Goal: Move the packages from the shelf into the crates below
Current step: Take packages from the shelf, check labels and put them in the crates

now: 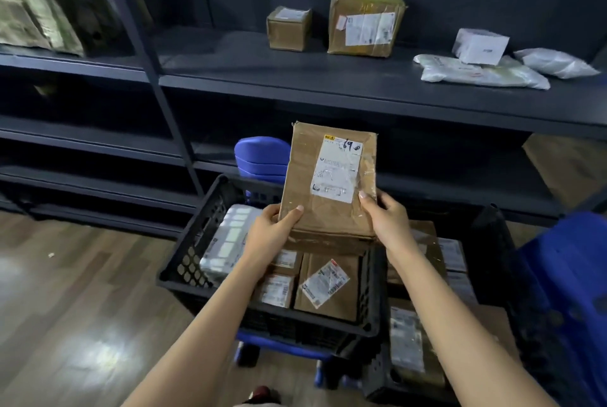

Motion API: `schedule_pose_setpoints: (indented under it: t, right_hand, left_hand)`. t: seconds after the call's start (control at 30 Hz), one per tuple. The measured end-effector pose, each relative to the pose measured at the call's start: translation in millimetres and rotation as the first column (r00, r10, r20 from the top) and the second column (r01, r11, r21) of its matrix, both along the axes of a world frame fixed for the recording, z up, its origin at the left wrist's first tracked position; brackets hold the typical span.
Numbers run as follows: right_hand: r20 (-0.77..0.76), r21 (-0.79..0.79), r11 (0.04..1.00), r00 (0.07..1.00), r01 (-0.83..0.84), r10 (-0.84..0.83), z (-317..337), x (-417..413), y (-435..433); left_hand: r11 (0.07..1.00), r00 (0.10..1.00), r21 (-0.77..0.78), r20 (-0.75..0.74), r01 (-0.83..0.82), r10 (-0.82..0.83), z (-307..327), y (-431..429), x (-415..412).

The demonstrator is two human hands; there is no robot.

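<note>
Head view, flat brown parcel (328,183) upright, label handwritten "69", left hand (272,232) and right hand (387,222) clasping lower corners, above black crate (184,262), shelf (328,84) edge beyond.

**Cardboard, plastic, shiny floor**

Flat brown cardboard parcel (328,183) is wrapped in glossy clear tape, with a paper label. Black perforated plastic crate (193,242) looks matt. Dark shelf (295,78) is matt; wood-plank floor (82,291) pretty glossy.

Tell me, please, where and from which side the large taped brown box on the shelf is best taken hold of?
Judging by its pose, take the large brown box by its left and right side faces, coming from the front. It stands upright on the shelf, with open space on both sides; the small box stands apart on its left.
</note>
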State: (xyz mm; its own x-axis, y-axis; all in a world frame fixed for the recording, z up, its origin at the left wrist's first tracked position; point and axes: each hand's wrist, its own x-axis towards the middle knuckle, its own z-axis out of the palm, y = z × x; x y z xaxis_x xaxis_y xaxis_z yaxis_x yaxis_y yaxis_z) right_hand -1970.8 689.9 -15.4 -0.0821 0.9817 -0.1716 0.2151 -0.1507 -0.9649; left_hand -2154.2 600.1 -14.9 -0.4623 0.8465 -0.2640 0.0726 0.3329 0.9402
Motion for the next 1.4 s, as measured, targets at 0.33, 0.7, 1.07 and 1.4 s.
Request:
schedule_pose_setpoints:
  t: [0.33,0.7,1.07,1.4]
  right_hand:
    - [0.046,-0.044,0.997,0.997,0.071,-0.068,-21.8,-89.4,-9.9]
    - [0.193,-0.164,0.969,0.970,0.183,-0.150,-79.0,-69.8,-23.1]
    - [0.344,-0.151,0.966,0.928,0.208,-0.146,-146.4,-43.8,-21.8]
    - [0.450,-0.086,0.961,0.871,0.264,-0.199,-187.8,-29.4,-15.4]
  left_hand:
    - [0.991,0.994,-0.075,0.007,0.110,-0.110,-25.0,15.8,-98.5]
    - [0.921,0.952,-0.242,0.100,0.306,-0.291,-88.7,22.6,-81.5]
    - [0.854,0.929,-0.371,0.092,0.366,-0.358,-148.2,31.6,-42.8]
    - [0.820,0.914,-0.413,0.093,0.396,-0.395,-184.6,42.7,-23.2]
